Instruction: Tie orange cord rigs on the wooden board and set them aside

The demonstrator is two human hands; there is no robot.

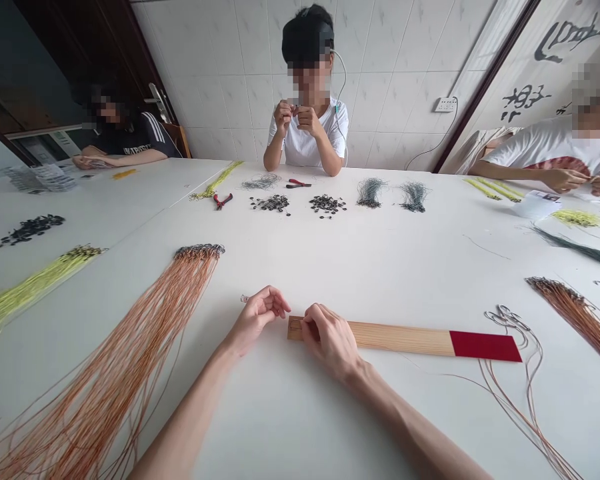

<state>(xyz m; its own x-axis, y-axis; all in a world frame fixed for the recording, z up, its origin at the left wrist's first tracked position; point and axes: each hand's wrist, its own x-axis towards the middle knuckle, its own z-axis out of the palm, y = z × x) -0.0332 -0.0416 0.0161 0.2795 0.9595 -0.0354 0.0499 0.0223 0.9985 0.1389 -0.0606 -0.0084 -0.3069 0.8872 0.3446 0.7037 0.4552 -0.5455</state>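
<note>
A flat wooden stick [405, 338] with a red end [485, 347] lies across the white table [360, 260] in front of me. My right hand [330, 337] rests on its left end, fingers curled down onto the wood. My left hand [257, 317] sits just left of the stick, fingers pinched round a thin wire whose small metal loop [244, 299] shows beside the knuckles. A wide bundle of copper-coloured wires [130, 360] fans out to my left.
Three other people sit at the table's far side and corners. Red pliers [223, 199], piles of black rings [327, 204], dark wire bundles [414, 195] and yellow-green wires [30, 288] lie about. More copper wires [577, 317] and loose looped wires [513, 320] lie to the right.
</note>
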